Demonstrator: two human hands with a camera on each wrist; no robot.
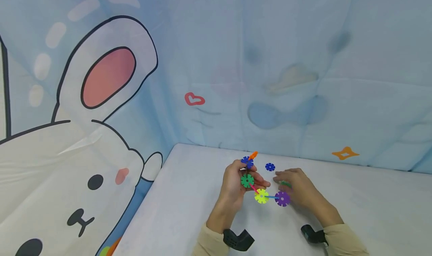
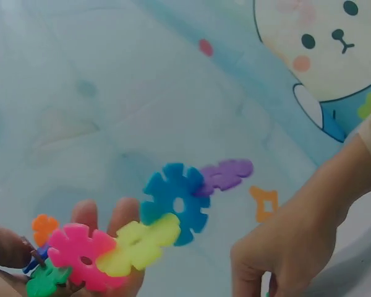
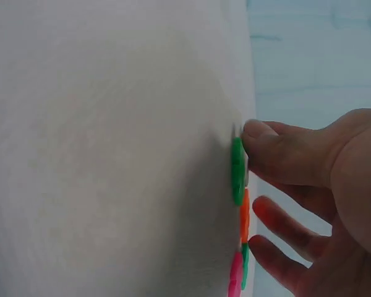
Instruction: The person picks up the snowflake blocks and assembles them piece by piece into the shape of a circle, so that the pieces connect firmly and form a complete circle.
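My left hand [image 1: 233, 184] holds a chain of joined plastic snowflake discs. The chain runs from an orange disc [image 2: 44, 229] through blue and green ones to a pink disc [image 2: 80, 257]. Beyond them come a yellow disc [image 2: 139, 244], a light blue disc [image 2: 176, 204] and a purple disc [image 2: 226, 175] at the free end. My right hand [image 1: 298, 184] is low at the table, thumb and fingertips beside a loose green disc [image 3: 237, 172]. Whether it pinches that disc cannot be made out.
A loose blue disc [image 1: 270, 167] lies on the white table [image 1: 189, 196] between the hands. Near the right fingers are an orange disc [image 3: 245, 213], another green disc [image 3: 245, 266] and a pink disc [image 3: 235, 272]. A printed blue curtain [image 1: 222, 61] hangs behind the table.
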